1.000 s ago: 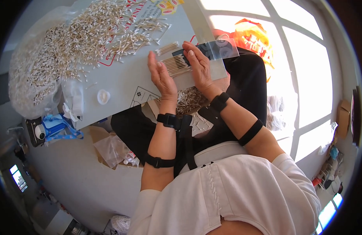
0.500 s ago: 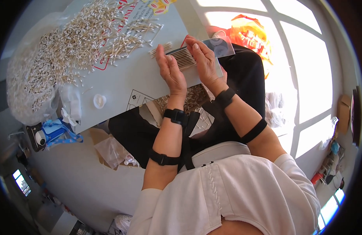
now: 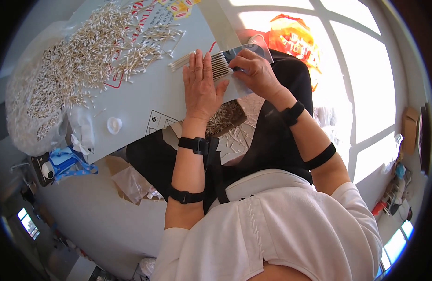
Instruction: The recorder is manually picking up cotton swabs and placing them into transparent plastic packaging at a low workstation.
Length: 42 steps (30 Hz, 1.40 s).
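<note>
Left hand (image 3: 200, 89) flattens and right hand (image 3: 257, 72) curls at a row of cotton swabs (image 3: 220, 65)

Half a second ago both palms cup the row from its two ends; now they take different poses. The left lies open, fingers stretched out along the row's left end, thumb spread apart. The right draws its fingers in at the other end, beside a dark-panelled clear pouch (image 3: 233, 51); whether they pinch its film or some swabs, I cannot tell. The row sits between the two hands at the right end of the counter (image 3: 146, 91), its sticks side by side. The change suggests that the left now steadies the row while finer work falls to the right.

Just left of the left fingers lies a second small row of swabs (image 3: 179, 62), close enough to be brushed. Farther left spreads a big heap of loose swabs (image 3: 108, 44), reaching into a large clear plastic bag (image 3: 17, 112). A small white cup (image 3: 114, 125) stands well apart, nearer the body. Below the counter's near edge, between the forearms, is an open box (image 3: 239, 112) holding more swabs. Beyond the pouch, an orange plastic bag (image 3: 295, 40) sits in sunlight. Curled fingers hide part of the pouch, and the left ones cover the row's near tips.
</note>
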Tool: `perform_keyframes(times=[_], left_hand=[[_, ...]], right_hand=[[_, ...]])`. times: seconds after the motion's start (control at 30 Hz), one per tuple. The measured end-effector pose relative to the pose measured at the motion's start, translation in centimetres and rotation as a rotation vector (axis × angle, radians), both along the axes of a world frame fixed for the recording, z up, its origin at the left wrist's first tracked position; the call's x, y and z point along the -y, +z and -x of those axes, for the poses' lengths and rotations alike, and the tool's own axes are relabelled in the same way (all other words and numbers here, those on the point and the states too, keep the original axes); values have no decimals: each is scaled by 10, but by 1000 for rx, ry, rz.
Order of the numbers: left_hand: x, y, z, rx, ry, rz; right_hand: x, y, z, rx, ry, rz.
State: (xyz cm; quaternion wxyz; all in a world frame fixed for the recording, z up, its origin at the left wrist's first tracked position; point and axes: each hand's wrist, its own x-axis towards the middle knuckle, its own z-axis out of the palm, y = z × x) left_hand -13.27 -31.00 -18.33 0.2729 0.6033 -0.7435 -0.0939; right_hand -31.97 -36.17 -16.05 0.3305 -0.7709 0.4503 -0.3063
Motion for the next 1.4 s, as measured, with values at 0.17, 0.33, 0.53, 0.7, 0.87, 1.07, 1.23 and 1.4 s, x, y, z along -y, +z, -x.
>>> perform_keyframes(times=[0.17, 0.33, 0.53, 0.7, 0.87, 1.07, 1.23, 1.4], left_hand=[[-4, -5, 5, 213, -5, -98], [-4, -3, 6, 224, 7, -126], [-3, -4, 6, 213, 4, -133], [-3, -6, 5, 224, 11, -132], [-3, -8, 5, 234, 14, -132], [-3, -6, 6, 221, 16, -141], [-4, -7, 5, 215, 15, -144], [-4, -5, 6, 219, 13, -151]], right_hand=[[-4, -12, -10, -182, 86, 305], [-7, -13, -10, -285, 137, 442], [-9, -19, -10, -340, 123, 500], [-6, -11, -10, -433, 208, 614], [-3, -10, -8, -413, 266, 586], [0, -22, -7, -286, 193, 437], [3, -16, -8, -211, 51, 255], [19, -7, -1, -324, 78, 257]])
